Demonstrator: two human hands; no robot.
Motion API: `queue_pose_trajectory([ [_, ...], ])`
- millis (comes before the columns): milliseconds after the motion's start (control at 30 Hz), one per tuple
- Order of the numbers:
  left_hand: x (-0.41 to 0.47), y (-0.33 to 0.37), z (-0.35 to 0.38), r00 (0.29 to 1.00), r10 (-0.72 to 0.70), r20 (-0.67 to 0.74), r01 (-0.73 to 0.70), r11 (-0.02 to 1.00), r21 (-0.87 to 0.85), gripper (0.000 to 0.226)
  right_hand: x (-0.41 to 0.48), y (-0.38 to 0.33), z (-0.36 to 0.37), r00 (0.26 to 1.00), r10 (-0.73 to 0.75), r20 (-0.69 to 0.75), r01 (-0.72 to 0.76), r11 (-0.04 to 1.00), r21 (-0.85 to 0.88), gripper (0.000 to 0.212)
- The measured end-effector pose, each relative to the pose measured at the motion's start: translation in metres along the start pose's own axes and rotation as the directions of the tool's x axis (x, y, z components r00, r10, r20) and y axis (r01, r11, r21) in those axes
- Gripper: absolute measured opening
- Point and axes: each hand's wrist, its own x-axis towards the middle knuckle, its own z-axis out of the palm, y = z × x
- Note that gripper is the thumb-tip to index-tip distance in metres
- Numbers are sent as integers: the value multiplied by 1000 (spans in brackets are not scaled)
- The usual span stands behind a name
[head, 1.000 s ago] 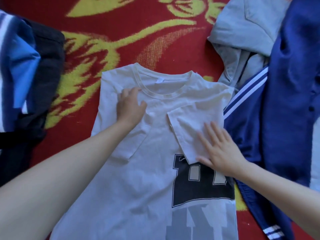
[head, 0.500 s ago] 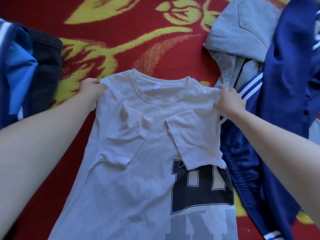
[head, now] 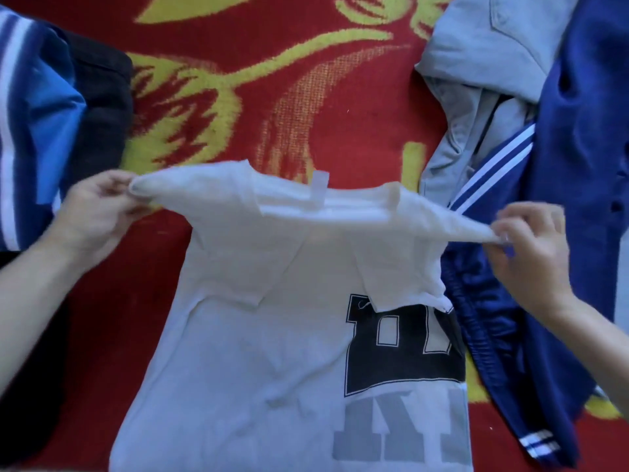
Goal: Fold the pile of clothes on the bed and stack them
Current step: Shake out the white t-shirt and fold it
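Note:
A white T-shirt (head: 272,352) with a black and grey letter print lies on the red and yellow bed cover, both sleeves folded inward. Its collar end is lifted off the bed and pulled toward me. My left hand (head: 97,212) pinches the left shoulder corner. My right hand (head: 531,253) pinches the right shoulder corner. The neck label shows on the raised edge. The shirt's lower part stays flat on the bed.
Folded blue, white and black clothes (head: 51,131) sit at the left edge. Unfolded navy striped track garments (head: 578,199) and a grey garment (head: 483,80) lie at the right. The red cover with yellow flowers (head: 272,80) is bare beyond the shirt.
My hands went from pressing the folded sleeves flat to gripping the two shoulder corners, then lifted the collar end off the bed and drew it toward me.

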Motion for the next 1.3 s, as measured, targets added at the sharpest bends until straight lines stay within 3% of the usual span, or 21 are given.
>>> queue_pose_trajectory([
  [67, -25, -22, -25, 981, 65, 181, -123, 937, 327, 9, -36, 3, -5, 966, -247, 73, 253, 962, -99, 13],
  [133, -43, -51, -33, 918, 105, 383, -363, 613, 701, 18, -70, 2, -2, 893, -367, 259, 420, 887, -191, 10],
  [200, -58, -73, -21, 817, 173, 550, -576, 201, 792, 30, -95, -5, 6, 837, -349, 421, 472, 849, -236, 17],
  [233, -66, -79, -9, 782, 204, 589, -610, 58, 790, 32, -102, -11, 11, 839, -306, 450, 447, 859, -248, 20],
  [300, -75, -85, 10, 770, 239, 592, -597, -57, 800, 34, -108, -26, 19, 880, -203, 429, 345, 895, -284, 17],
  [367, -72, -81, 22, 759, 288, 584, -603, -28, 797, 21, -107, -41, 24, 910, -137, 390, 274, 906, -321, 16],
  [467, -68, -70, 33, 692, 266, 671, -703, 41, 710, 11, -107, -52, 31, 907, -227, 355, 345, 884, -316, 23],
  [567, -72, -48, 49, 857, -2, 515, -508, 164, 846, 15, -107, -48, 34, 846, -355, 398, 468, 852, -236, 42],
  [633, -76, -56, 44, 862, -70, 502, -488, 147, 860, 26, -108, -42, 33, 782, -392, 484, 532, 824, -193, 38],
  [667, -78, -56, 39, 770, -38, 637, -633, 74, 771, 23, -107, -41, 31, 750, -405, 523, 556, 815, -165, 33],
  [733, -83, -68, 17, 457, -33, 889, -887, -88, 453, 13, -103, -42, 27, 734, -432, 523, 553, 828, -93, 21],
  [800, -80, -78, 3, 373, -70, 925, -927, -76, 368, 12, -94, -46, 23, 804, -386, 452, 456, 888, -55, 10],
  [867, -77, -71, 12, 490, 82, 868, -869, -24, 494, 14, -75, -54, 24, 944, -111, 310, 140, 987, -73, 8],
  [900, -73, -69, 20, 600, 205, 773, -790, 4, 613, 20, -61, -57, 24, 949, 158, 271, -149, 987, -52, 10],
  [933, -68, -67, 29, 729, 324, 603, -650, 54, 758, 27, -46, -57, 25, 861, 417, 293, -426, 904, -35, 13],
  [967, -59, -62, 39, 867, 352, 354, -432, 172, 886, 30, -35, -55, 28, 708, 607, 362, -647, 762, -11, 18],
  [1000, -46, -57, 46, 963, 252, 94, -174, 319, 931, 32, -27, -52, 31, 556, 703, 444, -777, 629, -21, 24],
  [1067, -28, -49, 56, 964, -94, -248, 260, 524, 811, 43, -17, -51, 36, 465, 718, 519, -821, 569, -52, 35],
  [1100, -21, -48, 58, 941, -173, -289, 334, 597, 729, 46, -13, -51, 39, 473, 718, 511, -819, 573, -47, 37],
  [1200, -5, -45, 59, 944, -146, -297, 297, 766, 570, 35, -6, -57, 44, 471, 743, 477, -858, 511, 52, 34],
  [1300, -5, -36, 61, 955, -114, -273, 240, 839, 489, 24, -1, -58, 47, 388, 778, 495, -917, 380, 121, 30],
])
